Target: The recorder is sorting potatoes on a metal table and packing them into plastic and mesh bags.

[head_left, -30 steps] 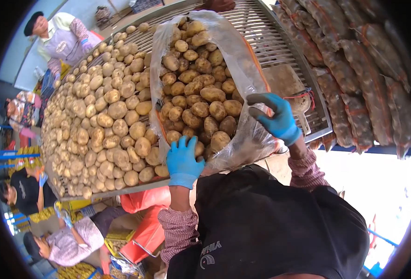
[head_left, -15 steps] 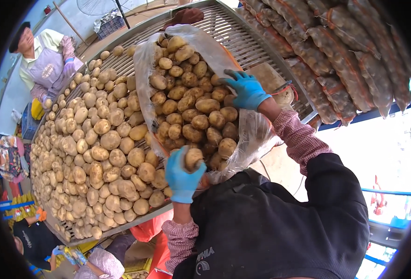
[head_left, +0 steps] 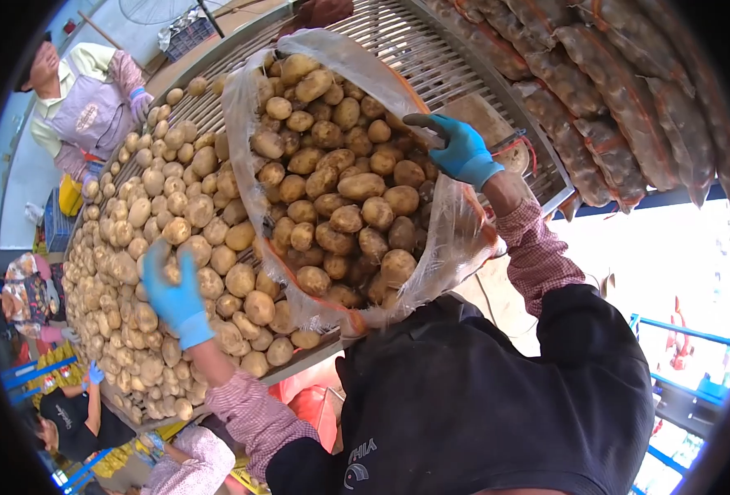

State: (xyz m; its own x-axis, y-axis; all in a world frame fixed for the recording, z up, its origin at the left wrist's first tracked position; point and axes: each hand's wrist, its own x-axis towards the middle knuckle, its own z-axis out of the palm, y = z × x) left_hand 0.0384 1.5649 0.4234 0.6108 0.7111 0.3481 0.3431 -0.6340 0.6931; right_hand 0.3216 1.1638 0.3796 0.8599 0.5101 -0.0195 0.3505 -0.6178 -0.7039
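A clear plastic bag (head_left: 451,239) with an orange edge lies wide at the mouth, filled with potatoes (head_left: 346,219). My left hand (head_left: 175,297), in a blue glove, is over the loose potatoes (head_left: 216,334) left of the bag. Its fingers are spread, slightly blurred, with no potato visible in them. At the bag's right rim is my right hand (head_left: 461,154), also blue-gloved, with dark fingertips stretched toward the potatoes. Those fingers are apart and appear to hold nothing; whether they touch the plastic I cannot tell.
Loose potatoes cover the left of a slatted metal table (head_left: 398,37). Filled potato bags (head_left: 604,107) are stacked at the far right. A person in an apron (head_left: 92,115) stands at the far left. Other people (head_left: 76,421) work at the lower left, near a blue rail (head_left: 39,373).
My left hand, which held a potato at the bag's near edge, has moved left over the loose pile and let it go. My right hand has shifted slightly right. The view has shifted a little.
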